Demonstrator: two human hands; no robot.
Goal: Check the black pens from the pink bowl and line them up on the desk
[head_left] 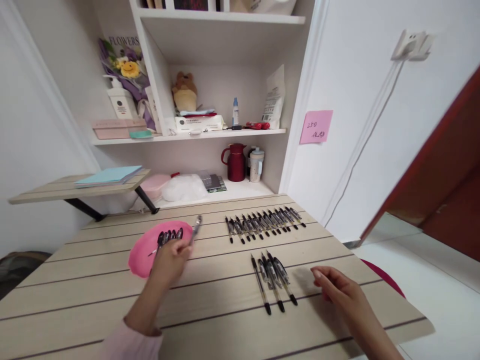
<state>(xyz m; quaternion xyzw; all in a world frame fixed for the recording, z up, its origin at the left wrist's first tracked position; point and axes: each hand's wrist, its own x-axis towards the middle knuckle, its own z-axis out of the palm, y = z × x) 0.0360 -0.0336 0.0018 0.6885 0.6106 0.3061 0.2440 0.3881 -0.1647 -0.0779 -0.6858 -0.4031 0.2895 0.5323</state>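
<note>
My left hand [170, 260] is closed round a pen [195, 228] and holds it by the right rim of a pink plate [144, 255]. Several black pen caps [170, 235] lie on that plate. My right hand [337, 287] hovers low over the wooden table [93, 300], fingers loosely curled, nothing in it. Just left of it lies a small group of black pens [273, 280]. Farther back a long row of several black pens [264, 221] is laid side by side.
White shelves stand behind the table with a red jug [236, 162], a cup [256, 165], a plush toy [184, 92] and boxes. A small raised shelf with a blue notebook [108, 175] juts out at the left. A pink note [316, 126] sticks on the right wall.
</note>
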